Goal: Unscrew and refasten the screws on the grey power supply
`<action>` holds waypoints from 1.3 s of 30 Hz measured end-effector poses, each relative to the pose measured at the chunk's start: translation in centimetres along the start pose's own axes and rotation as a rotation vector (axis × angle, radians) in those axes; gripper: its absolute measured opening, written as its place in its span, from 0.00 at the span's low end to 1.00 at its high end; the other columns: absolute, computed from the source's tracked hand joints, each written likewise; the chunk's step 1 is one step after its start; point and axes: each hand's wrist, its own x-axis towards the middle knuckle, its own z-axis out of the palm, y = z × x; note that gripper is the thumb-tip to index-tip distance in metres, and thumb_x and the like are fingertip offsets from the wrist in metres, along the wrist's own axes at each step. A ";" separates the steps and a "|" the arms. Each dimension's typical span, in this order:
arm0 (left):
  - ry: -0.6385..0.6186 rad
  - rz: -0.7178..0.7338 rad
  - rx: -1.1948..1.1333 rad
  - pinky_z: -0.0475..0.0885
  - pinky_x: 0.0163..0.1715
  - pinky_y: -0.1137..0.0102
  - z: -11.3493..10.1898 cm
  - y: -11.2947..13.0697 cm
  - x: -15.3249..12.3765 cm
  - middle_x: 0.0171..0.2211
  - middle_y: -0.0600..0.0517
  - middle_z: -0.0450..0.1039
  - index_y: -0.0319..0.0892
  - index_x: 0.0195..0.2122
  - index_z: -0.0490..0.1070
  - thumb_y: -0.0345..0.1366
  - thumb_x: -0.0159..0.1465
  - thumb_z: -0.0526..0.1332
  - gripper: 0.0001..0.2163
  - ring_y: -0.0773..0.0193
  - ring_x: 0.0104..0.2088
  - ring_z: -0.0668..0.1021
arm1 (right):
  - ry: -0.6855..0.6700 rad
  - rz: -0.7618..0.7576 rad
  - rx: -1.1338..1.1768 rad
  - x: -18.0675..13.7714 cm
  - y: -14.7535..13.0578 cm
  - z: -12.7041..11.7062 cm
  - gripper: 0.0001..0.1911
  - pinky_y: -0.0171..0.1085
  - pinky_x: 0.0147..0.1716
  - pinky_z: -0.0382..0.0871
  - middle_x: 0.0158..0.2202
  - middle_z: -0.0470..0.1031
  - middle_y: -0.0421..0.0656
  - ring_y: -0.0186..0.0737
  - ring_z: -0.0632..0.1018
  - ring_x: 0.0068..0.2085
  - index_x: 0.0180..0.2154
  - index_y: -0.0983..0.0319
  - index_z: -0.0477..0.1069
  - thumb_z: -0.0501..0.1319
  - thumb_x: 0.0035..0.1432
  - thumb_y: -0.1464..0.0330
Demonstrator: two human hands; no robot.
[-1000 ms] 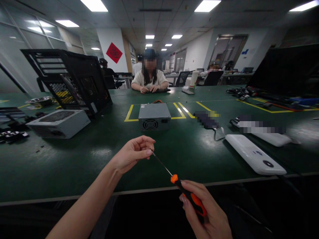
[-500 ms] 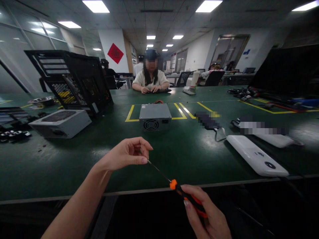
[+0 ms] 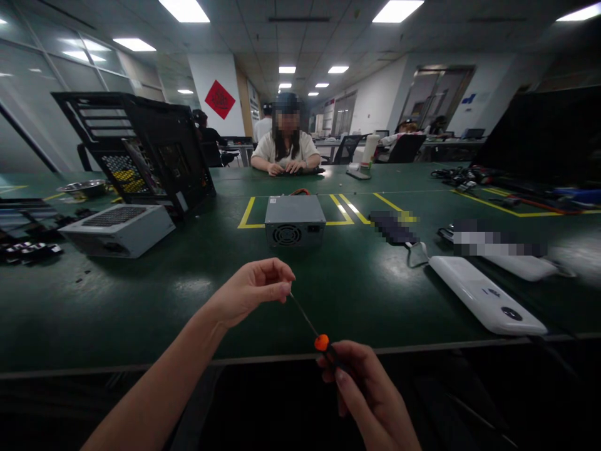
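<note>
At the left, a pale metal box (image 3: 124, 233) is lying on the green counter (image 3: 141, 313), just in front of a black computer case (image 3: 181, 163). Right of these, the left hand (image 3: 256, 289) is curling its fingers and pinching the tip of a screwdriver (image 3: 322, 342); whether a small part is sitting there too, I cannot tell. The screwdriver is hanging between both hands, over the counter's near edge. Its long axis is slanting: the thin shaft is pointing forward and left, while the orange-and-black handle is running back and right. A grey metal box (image 3: 295, 220) with a fan grille is resting beyond it. The right hand (image 3: 369, 391) is gripping the handle, partly covering it. Farther right, a white device (image 3: 486, 294) is lying flat, well apart from the hands.
</note>
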 end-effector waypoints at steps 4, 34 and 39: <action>0.004 -0.052 -0.085 0.63 0.24 0.78 0.4 -0.3 0.8 0.25 0.56 0.66 0.36 0.28 0.69 0.39 0.49 0.69 0.13 0.75 0.24 0.69 | -0.061 0.137 0.214 0.7 -0.8 0.2 0.16 0.28 0.21 0.64 0.35 0.71 0.45 0.33 0.72 0.30 0.43 0.61 0.64 0.52 0.59 0.57; 0.304 -0.173 -0.321 0.72 0.31 0.77 0.5 -5.1 13.9 0.32 0.45 0.74 0.32 0.31 0.72 0.26 0.61 0.58 0.05 0.70 0.30 0.76 | 0.105 0.468 0.668 13.7 -2.1 -3.9 0.06 0.25 0.16 0.60 0.24 0.70 0.41 0.27 0.68 0.21 0.31 0.65 0.66 0.52 0.57 0.74; 0.310 -0.138 -0.310 0.72 0.31 0.76 0.6 -5.3 14.0 0.34 0.45 0.74 0.33 0.35 0.72 0.25 0.62 0.56 0.06 0.69 0.31 0.77 | 0.106 0.484 0.661 14.3 -1.9 -3.6 0.06 0.25 0.15 0.60 0.23 0.69 0.41 0.27 0.69 0.21 0.31 0.66 0.66 0.52 0.58 0.74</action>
